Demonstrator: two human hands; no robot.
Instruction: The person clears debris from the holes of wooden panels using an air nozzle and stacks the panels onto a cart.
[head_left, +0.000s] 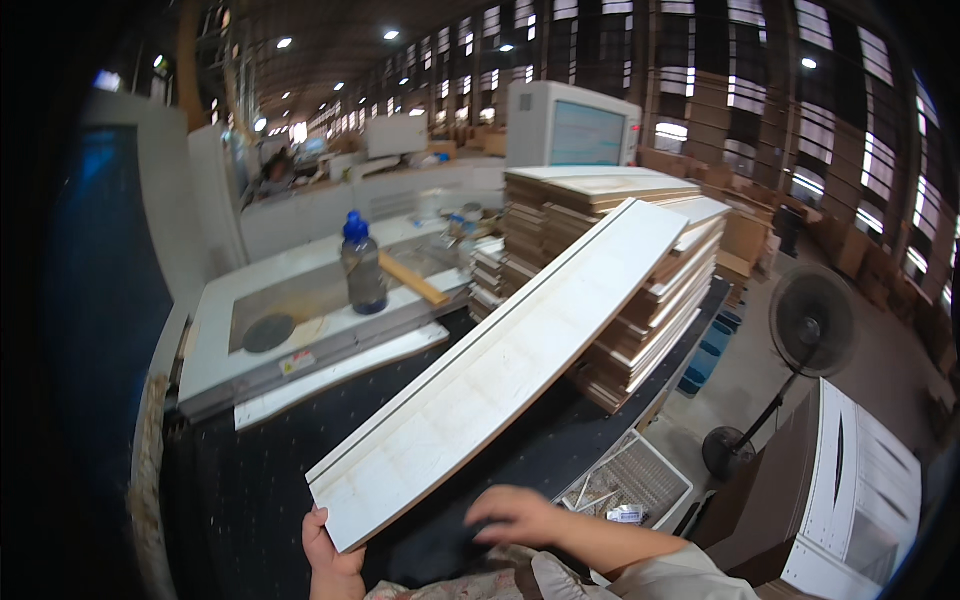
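A long white board (480,385) with a groove along one edge slants up and away from me. My left hand (332,548) grips its near end at the lower left corner. The board's far end lies over the stack of boards (610,290), whether touching it I cannot tell. My right hand (512,515) is off the board, below its right edge, with fingers apart and slightly blurred, holding nothing. Under both hands is the black table surface (250,490).
A blue-capped bottle (364,270) and a wooden strip (412,278) sit on the white machine (225,300). A monitor (590,130) stands behind the stack. To the right are a white basket (640,475), a standing fan (808,325) and white panels (860,490).
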